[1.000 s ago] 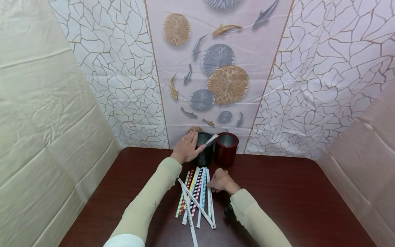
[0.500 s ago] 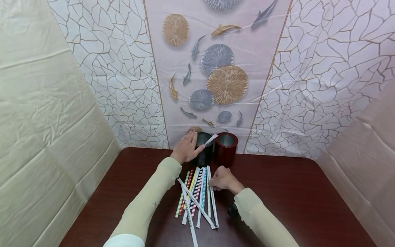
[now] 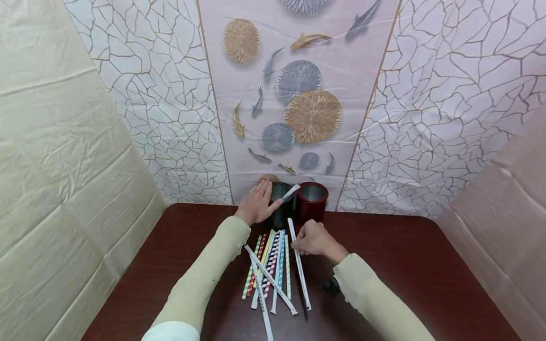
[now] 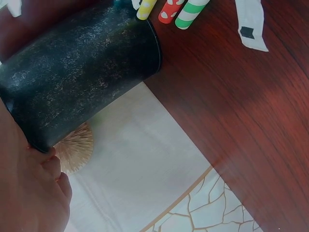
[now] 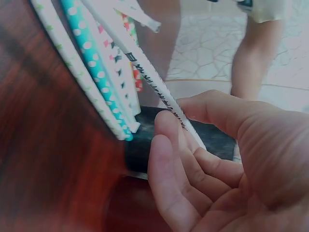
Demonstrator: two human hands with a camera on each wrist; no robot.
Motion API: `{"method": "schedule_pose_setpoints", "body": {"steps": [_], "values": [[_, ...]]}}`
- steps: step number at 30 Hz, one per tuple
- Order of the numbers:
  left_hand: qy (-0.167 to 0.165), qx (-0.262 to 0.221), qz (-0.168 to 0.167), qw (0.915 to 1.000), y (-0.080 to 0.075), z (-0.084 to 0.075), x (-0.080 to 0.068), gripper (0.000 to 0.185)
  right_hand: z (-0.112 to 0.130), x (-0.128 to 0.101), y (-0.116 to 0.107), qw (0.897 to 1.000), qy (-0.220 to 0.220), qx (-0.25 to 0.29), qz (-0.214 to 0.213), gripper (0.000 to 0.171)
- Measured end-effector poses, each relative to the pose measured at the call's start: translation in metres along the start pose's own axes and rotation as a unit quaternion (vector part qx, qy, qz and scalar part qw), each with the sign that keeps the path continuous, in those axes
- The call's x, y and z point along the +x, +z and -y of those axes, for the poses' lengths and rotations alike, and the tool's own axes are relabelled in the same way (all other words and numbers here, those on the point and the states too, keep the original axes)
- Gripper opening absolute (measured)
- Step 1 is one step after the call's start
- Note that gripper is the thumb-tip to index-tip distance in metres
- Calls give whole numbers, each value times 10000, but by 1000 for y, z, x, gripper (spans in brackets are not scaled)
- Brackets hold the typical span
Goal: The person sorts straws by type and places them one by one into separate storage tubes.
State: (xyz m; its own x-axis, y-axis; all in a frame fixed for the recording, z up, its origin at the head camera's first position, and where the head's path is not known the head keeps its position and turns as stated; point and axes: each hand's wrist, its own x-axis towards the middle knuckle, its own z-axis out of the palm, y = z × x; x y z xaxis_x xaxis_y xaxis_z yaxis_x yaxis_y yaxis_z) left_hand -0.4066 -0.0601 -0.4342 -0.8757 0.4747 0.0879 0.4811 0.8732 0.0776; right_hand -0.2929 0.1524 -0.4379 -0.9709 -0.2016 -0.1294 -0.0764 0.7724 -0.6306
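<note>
We are pinching a white straw (image 3: 298, 263) in our right hand (image 3: 313, 239), with the thumb and fingertips closed on it near its far end. The straw has small dark print along it and lies slanted on the table (image 3: 405, 265), just to the right of the pile of straws (image 3: 270, 265), with its far tip pointing at the red cup (image 3: 312, 201). Our left hand (image 3: 256, 203) rests against the side of the black cup (image 3: 281, 208) with fingers laid nearly straight; we cannot tell if it squeezes. Both cups stand side by side at the back edge of the table, near the middle, touching or almost touching. One wrapped straw (image 3: 292, 192) already leans out of the black cup. The pile lies in the middle of the table, close to us, with dotted and striped straws side by side and two white ones crossed on top. We think the straw is very light, thin and a bit bendy, and its paper skin may slip. It could crush if we squeeze hard. Holding it softly near one end, as now, lets the other end swing, so a hold nearer the middle would be steadier.
</note>
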Motion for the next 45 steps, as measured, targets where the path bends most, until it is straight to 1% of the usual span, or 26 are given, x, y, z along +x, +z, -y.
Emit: {"method": "schedule_pose_setpoints", "body": {"steps": [5, 12, 16, 20, 26, 32, 37, 43, 45], "values": [[8, 26, 23, 10000, -1, 0, 1, 84, 9, -7, -17, 9998, -176, -101, -19, 25], [-13, 29, 71, 10000, 0, 0, 2, 84, 23, -16, -45, 9983, -485, -267, -198, 20], [-29, 18, 89, 10000, 1, 1, 2, 85, 31, -20, -59, 9957, -753, -261, -462, 19], [-35, 7, 103, 9999, 2, 1, 3, 85, 38, -21, -71, 9900, -1088, -236, -867, 17], [-59, -2, 103, 9999, 2, 1, 2, 84, 52, -23, -85, 9732, -1576, -284, -1647, 13], [-22, 80, 33, 10000, 2, 1, 3, 84, 62, -24, -96, 9561, -2022, -33, -2122, 12], [-12, 172, 75, 9998, 2, 1, 4, 84, 69, -21, -102, 9354, -2346, -10, -2647, 13], [-20, 173, 82, 9998, 1, 1, 3, 84, 78, -16, -111, 9149, -2477, 196, -3181, 16], [-18, 169, 75, 9998, 0, 1, 2, 84, 81, -14, -114, 9052, -2576, 267, -3370, 17]]}}
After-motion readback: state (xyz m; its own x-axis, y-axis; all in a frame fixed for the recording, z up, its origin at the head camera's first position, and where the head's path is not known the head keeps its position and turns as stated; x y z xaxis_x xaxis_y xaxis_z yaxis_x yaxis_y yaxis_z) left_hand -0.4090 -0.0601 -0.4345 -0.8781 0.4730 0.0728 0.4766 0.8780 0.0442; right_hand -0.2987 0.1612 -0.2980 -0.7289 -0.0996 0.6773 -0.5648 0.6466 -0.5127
